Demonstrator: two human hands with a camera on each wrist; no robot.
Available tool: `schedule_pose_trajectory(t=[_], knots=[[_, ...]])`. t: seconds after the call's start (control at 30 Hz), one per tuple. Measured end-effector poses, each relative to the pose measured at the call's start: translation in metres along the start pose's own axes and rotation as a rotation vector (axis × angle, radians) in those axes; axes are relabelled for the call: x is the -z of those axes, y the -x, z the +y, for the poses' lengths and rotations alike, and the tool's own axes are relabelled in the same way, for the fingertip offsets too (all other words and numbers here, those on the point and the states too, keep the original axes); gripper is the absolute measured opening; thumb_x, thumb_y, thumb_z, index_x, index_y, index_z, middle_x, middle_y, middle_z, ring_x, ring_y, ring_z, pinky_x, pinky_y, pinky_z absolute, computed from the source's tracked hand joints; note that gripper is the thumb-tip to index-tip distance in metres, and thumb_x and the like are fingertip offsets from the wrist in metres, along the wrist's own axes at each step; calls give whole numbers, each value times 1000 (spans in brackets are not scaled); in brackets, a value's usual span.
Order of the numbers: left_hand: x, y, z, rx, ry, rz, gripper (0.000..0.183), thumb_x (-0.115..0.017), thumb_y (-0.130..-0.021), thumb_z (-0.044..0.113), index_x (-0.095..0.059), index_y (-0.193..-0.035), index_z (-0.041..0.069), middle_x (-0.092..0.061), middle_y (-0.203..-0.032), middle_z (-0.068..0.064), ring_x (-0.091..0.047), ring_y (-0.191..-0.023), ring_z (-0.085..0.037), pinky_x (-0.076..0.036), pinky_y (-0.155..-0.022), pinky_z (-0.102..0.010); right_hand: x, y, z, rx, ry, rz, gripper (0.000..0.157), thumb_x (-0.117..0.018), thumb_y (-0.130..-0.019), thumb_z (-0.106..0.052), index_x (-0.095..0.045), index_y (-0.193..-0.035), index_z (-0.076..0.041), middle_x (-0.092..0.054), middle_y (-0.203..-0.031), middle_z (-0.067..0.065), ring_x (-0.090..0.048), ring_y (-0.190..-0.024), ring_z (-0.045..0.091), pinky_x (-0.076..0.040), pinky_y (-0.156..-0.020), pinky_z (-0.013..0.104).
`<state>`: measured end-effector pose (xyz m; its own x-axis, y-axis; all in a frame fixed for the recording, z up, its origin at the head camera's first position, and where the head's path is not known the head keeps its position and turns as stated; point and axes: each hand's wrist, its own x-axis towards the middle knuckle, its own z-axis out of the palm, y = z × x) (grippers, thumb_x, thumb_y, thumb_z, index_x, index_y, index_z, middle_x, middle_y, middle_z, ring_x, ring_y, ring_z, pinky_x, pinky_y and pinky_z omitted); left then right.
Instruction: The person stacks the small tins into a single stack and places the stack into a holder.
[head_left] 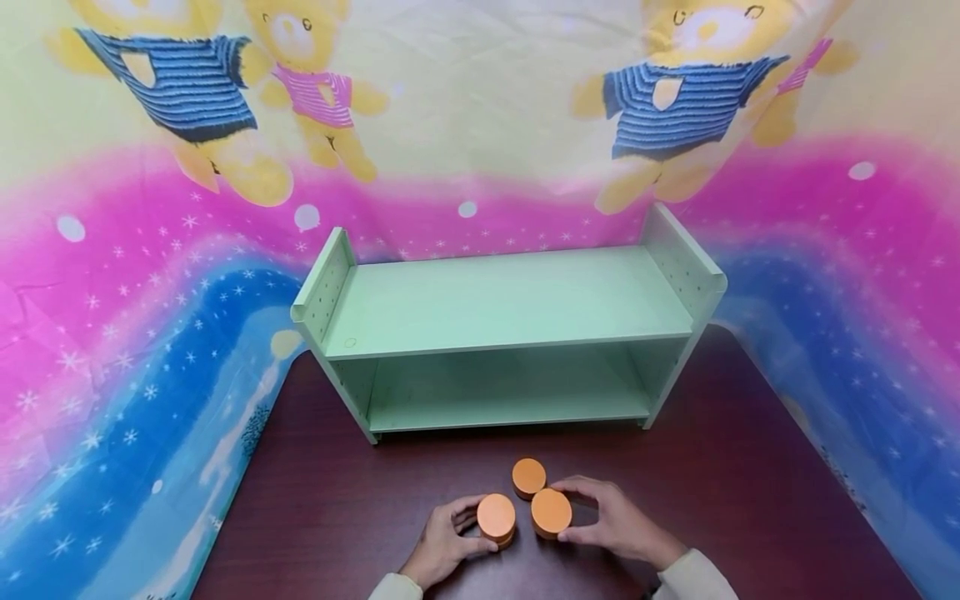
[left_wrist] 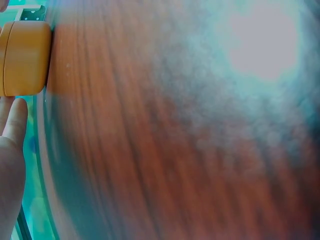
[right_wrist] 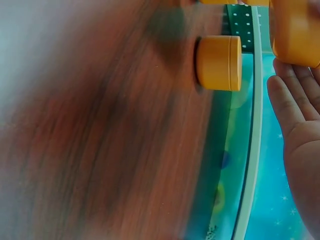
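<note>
Three small round orange jars with a lid seam are close together in the head view. My left hand (head_left: 442, 542) grips the left jar (head_left: 496, 517) from its side, thumb at the front and fingers behind. On the other side, my right hand (head_left: 615, 521) pinches the right jar (head_left: 551, 512) between thumb and fingers. The third jar (head_left: 528, 477) stands upright on the table just behind the right one, with neither hand on it. In the right wrist view the gripped jar (right_wrist: 295, 32) appears above the fingers, clear of the tabletop, beside a standing jar (right_wrist: 218, 63).
Behind the jars stands a pale green two-tier shelf (head_left: 510, 304) with raised side panels and nothing on its boards. The dark reddish wooden table (head_left: 315, 492) runs under everything. A curtain (head_left: 465, 150) printed with bears surrounds the table at the back and sides.
</note>
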<state>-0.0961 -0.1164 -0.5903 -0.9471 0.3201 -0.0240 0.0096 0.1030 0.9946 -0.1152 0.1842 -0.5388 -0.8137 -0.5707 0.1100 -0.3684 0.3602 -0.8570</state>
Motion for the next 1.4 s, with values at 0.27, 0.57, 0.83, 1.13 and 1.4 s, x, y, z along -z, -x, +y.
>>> schedule_pose_trajectory(t=[0.27, 0.57, 0.83, 1.13, 1.4], knots=[[0, -1, 0, 5, -16, 7, 65, -90, -71, 7, -63, -128, -5, -64, -128, -21, -62, -118, -32, -54, -97, -30, 0, -5, -4, 75, 6, 29, 55, -84, -83, -30, -63, -129, -9, -66, -122, 6, -62, -112, 12, -57, -93, 35], [-1, 0, 1, 19, 6, 1, 65, -89, -71, 5, -61, -129, -6, -63, -129, -21, -62, -118, -32, -54, -97, -31, 1, -12, -9, 99, -4, 21, 54, -83, -83, -30, -63, -129, -9, -66, -122, 6, -62, -112, 12, -57, -93, 38], [0, 0, -1, 17, 22, -3, 65, -89, -71, 1, -61, -129, -6, -62, -130, -21, -62, -118, -32, -53, -97, -30, 0, -18, -12, 86, -20, 6, 53, -81, -86, -31, -63, -130, -8, -66, -123, 4, -62, -113, 14, -56, -94, 41], [0, 0, -2, 24, 19, 0, 64, -89, -71, 3, -61, -129, -6, -62, -130, -22, -62, -118, -32, -54, -96, -29, -6, -20, -11, 136, 0, 27, 51, -82, -85, -28, -63, -128, -8, -66, -121, 5, -62, -111, 12, -55, -94, 29], [0, 1, -1, -14, 22, 0, 65, -88, -71, -1, -61, -129, -6, -63, -129, -21, -62, -118, -31, -53, -98, -30, -10, -22, -12, 104, 33, 30, 53, -83, -84, -32, -63, -129, -10, -66, -123, 5, -62, -111, 12, -56, -94, 30]])
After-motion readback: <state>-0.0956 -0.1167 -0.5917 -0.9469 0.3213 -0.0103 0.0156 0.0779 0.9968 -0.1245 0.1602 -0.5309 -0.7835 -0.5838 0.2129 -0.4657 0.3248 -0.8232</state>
